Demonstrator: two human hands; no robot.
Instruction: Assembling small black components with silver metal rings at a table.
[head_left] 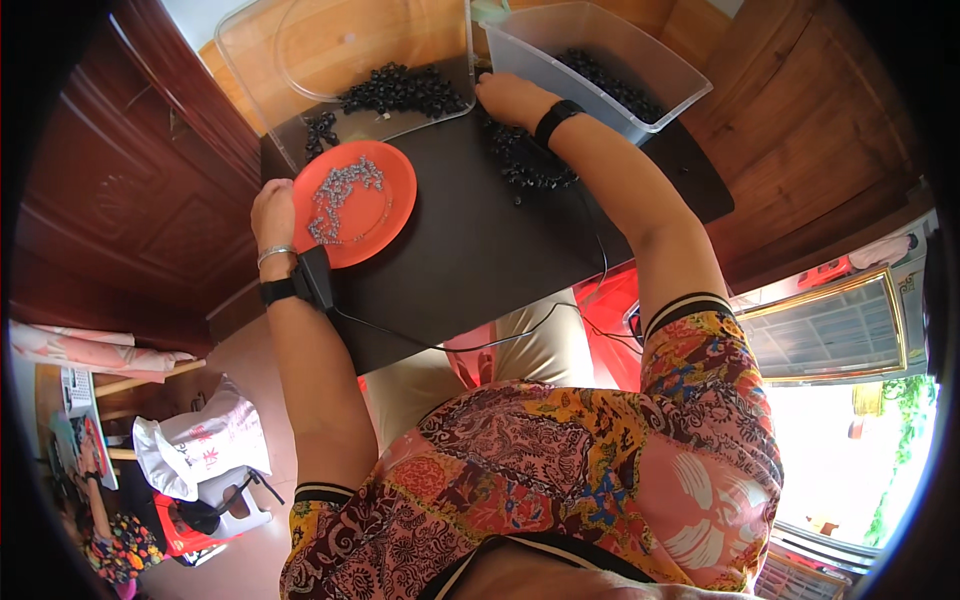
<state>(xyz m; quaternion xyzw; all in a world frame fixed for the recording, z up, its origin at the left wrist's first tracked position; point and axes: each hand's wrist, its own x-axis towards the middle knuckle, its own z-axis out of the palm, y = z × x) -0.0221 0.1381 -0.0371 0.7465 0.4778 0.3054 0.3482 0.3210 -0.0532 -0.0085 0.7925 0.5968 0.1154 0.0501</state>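
The two hands are well apart from each other. The left hand [272,212] touches the left rim of a round orange-red plate [397,195], but I cannot tell if its fingers are clamped on it. The plate is at the left side of a dark brown flat table [450,265] and bears small silvery pieces [345,188]. The right hand [512,100] has bent fingers, between a clear plastic container [300,55] and a translucent plastic bin [525,60], near small shiny black pieces [525,165]; whether it holds something, I cannot tell
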